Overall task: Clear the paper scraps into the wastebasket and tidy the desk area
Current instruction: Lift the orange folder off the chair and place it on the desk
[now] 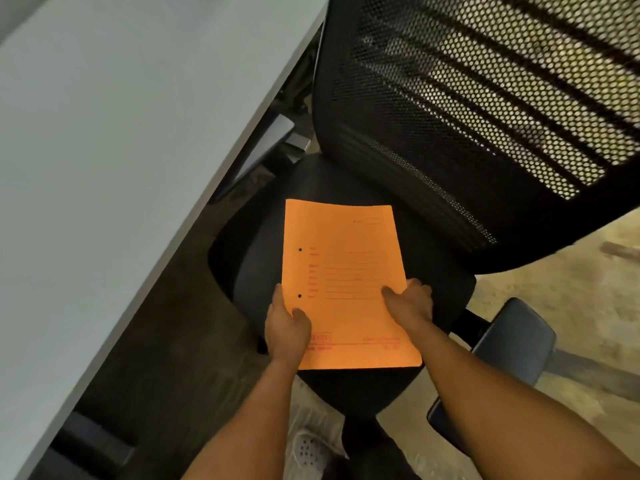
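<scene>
An orange paper folder (pixel 341 271) with red print and two punched holes lies flat over the black seat (pixel 249 271) of an office chair. My left hand (pixel 286 325) grips its left edge near the lower hole, thumb on top. On the right edge my right hand (pixel 410 301) holds it the same way, thumb on the cover. No paper scraps or wastebasket show in this view.
A pale grey desk top (pixel 104 168) fills the left side, its edge running diagonally beside the chair. The chair's black mesh backrest (pixel 485 116) rises at the upper right, and an armrest (pixel 512 344) juts out at the right. My white shoe (pixel 308 452) stands on the floor below.
</scene>
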